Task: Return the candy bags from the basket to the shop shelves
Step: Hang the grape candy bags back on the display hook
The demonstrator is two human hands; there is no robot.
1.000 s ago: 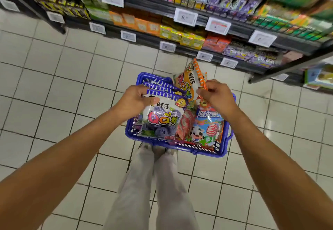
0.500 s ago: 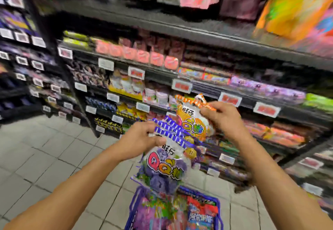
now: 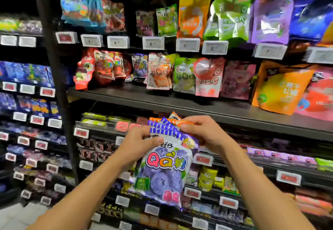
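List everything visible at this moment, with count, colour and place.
purple QQ candy bags: several stacked, purple-blue with striped tops, held centre in front of the shelves
orange-topped candy bags: count unclear, orange striped tops, behind the purple stack
hanging candy bags: many, green, orange, purple, red, blue, upper two rows
black shelf board: one, black, mid-height, running left to right
price tags: many, white, some with red, along the shelf edges
lower shelf goods: many, mixed colours, blurred
left hand: one, grips the purple stack's top
right hand: one, pinches the bag tops
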